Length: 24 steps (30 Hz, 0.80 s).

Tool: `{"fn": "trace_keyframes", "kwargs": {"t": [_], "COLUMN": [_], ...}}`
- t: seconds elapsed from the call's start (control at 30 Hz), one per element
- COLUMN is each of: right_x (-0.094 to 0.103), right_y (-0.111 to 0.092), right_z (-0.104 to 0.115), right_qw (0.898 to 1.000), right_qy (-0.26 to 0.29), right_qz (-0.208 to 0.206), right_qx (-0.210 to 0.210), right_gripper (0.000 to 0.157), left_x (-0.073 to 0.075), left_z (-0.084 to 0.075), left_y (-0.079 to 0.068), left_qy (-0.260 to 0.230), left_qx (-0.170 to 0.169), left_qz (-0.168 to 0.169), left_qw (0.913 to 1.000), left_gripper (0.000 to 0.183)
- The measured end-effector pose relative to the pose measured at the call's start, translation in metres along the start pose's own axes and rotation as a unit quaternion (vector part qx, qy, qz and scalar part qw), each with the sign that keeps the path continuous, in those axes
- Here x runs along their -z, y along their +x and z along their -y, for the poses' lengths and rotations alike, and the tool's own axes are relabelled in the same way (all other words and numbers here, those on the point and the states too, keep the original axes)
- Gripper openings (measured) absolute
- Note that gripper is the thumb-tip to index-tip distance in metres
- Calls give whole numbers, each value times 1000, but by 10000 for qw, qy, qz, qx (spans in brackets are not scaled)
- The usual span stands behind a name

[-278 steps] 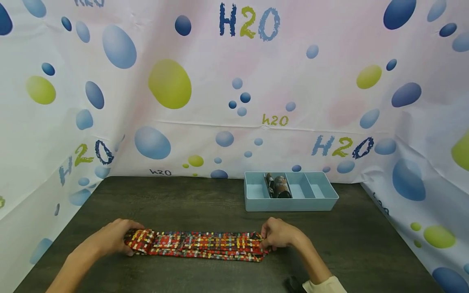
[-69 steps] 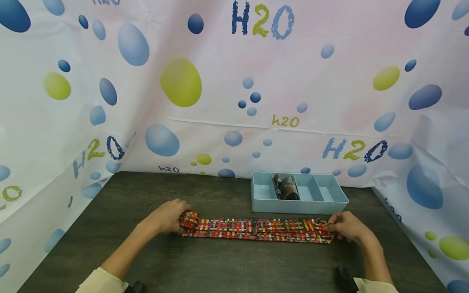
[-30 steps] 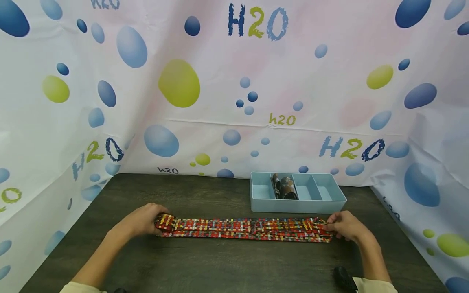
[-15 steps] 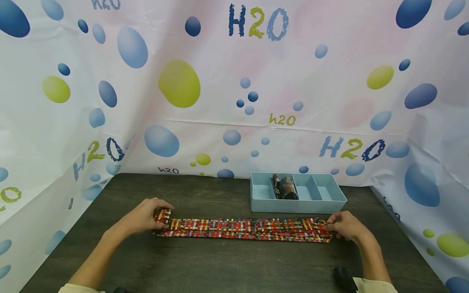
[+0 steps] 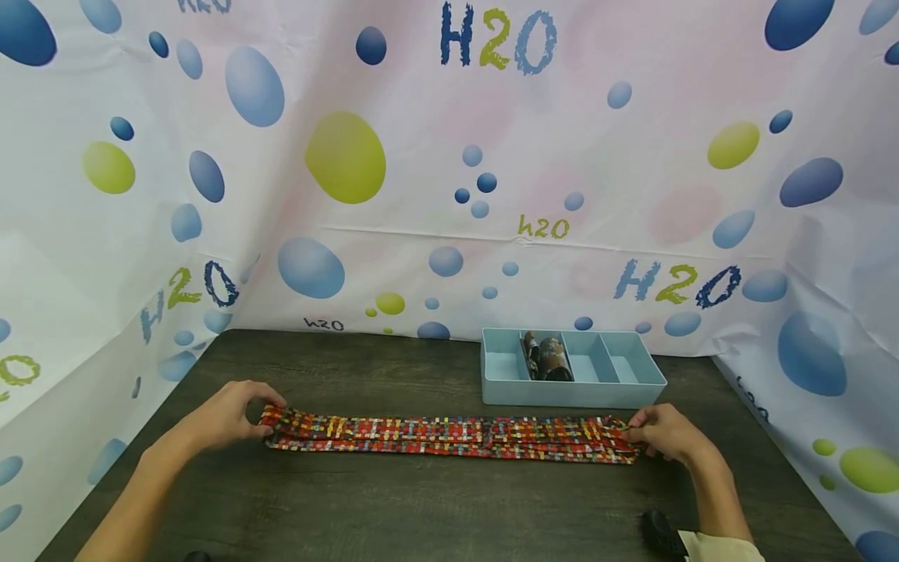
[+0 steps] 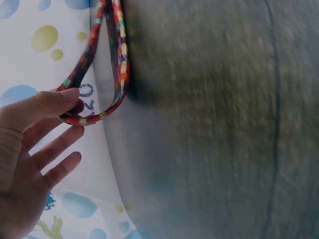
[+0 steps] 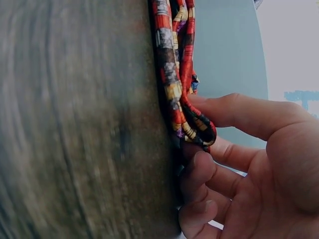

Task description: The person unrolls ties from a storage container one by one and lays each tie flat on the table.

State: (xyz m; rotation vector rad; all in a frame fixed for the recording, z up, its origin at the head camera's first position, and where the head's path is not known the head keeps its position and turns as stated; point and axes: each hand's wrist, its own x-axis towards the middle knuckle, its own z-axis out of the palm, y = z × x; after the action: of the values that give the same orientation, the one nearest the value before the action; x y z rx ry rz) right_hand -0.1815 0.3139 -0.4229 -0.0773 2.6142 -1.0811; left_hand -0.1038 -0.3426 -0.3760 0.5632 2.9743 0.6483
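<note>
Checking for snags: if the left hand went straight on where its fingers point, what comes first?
Likely the rest of the patterned cloth whose end the left hand pinches, though depth is unclear.

The patterned cloth (image 7: pixel 174 84), in red, black, yellow and grey-white with touches of purple, is seen edge-on as several narrow folds lying close together. Its near end bends round in a small rounded loop. At that end, the right hand (image 7: pixel 264 186) pinches the loop, one digit pressed against the cloth's right side and another partly hidden beneath it. Two more fingers curl inward just below the cloth, their tips showing. Left of the cloth spreads the dark wood-grained worktop (image 7: pixel 89 124), blurred. Right of the cloth is a smooth pale blue surface (image 7: pixel 229 55), and beyond that a white backdrop (image 7: pixel 289 45) with a faint blue mark.
</note>
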Motion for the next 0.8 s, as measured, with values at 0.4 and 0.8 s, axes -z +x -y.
{"fn": "trace_keyframes", "kwargs": {"t": [0.4,0.8], "right_x": [5,6], "right_y": [0,-3], "right_z": [0,-2], "right_qw": [9998,9988], "right_qy": [73,352], "right_qz": [158,342], "right_qx": [2,-14], "right_gripper": [20,19], "left_x": [-5,-9], "left_z": [16,14], "left_y": [0,3], "left_qy": [-234,-168], "left_qx": [525,493], "left_qz": [594,524], "left_qw": [9966,9973], "left_gripper": [34,32]}}
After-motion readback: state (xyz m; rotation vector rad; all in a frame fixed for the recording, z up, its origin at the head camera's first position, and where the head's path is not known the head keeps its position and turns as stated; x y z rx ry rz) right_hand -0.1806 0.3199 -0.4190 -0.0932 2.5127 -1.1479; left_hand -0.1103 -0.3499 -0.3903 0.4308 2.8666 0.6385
